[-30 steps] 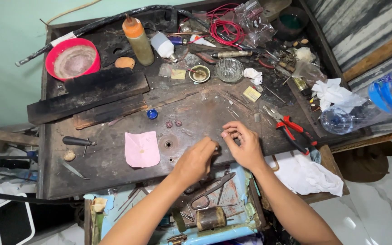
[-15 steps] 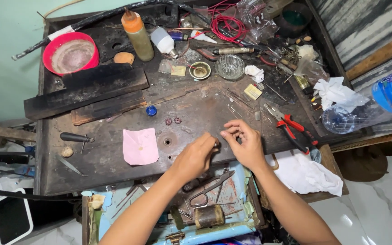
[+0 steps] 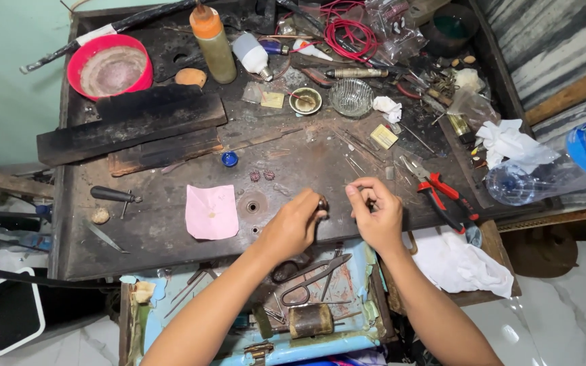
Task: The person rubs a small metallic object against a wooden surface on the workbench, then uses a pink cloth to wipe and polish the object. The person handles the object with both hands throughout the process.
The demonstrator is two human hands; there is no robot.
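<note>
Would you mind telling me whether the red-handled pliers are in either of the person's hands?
No, the red-handled pliers lie on the dark workbench to the right of the right hand, untouched by it.

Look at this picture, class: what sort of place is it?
Probably a small jeweller's or metal-craft workshop: a scorched, cluttered workbench, red-handled pliers, and the left hand pinching a tiny piece beside the right hand.

The left hand pinches a small dark round bead; the right hand curls just beside it, above grey metal scissors.
</note>
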